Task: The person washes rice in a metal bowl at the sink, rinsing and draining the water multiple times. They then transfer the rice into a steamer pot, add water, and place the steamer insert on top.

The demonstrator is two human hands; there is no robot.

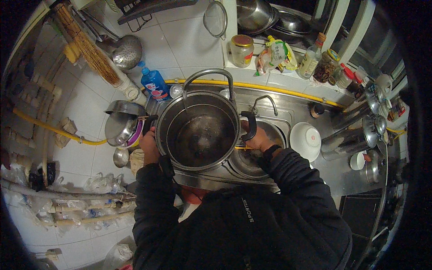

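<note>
I hold a large steel stockpot (198,130) by its two black side handles, lifted over the sink. My left hand (149,144) grips the left handle and my right hand (256,138) grips the right handle. The pot's inside looks dark and wet. A curved steel tap (209,74) arches over the pot's far rim. Under the pot and to the right lies the round steel sink basin (252,162).
A blue dish-soap bottle (154,83) stands behind the pot on the left. Steel bowls and a lid (120,126) sit at the left, a white bowl (306,140) and steel canisters (346,141) at the right. Jars and bottles line the window ledge (279,56).
</note>
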